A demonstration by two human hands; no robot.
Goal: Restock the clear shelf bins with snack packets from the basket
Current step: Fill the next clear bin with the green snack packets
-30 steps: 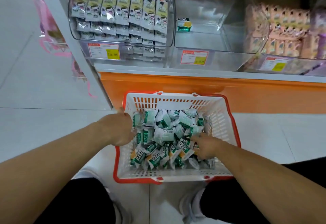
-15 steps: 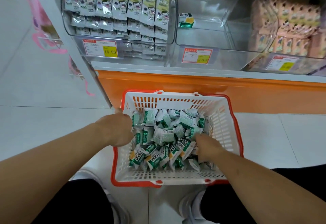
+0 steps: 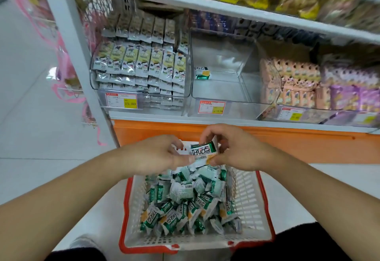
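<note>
Both hands have come up out of the pile since a second ago: the left hand (image 3: pixel 158 155) and right hand (image 3: pixel 234 149) now pinch a small green-and-white snack packet (image 3: pixel 203 153) between them, above the far rim of the white plastic basket with red trim (image 3: pixel 253 205), which is heaped with matching packets. Beyond, the nearly bare clear plastic shelf bin (image 3: pixel 226 88) holds one packet. With only fingertip pinches, the packet could slip during the reach and drop short.
</note>
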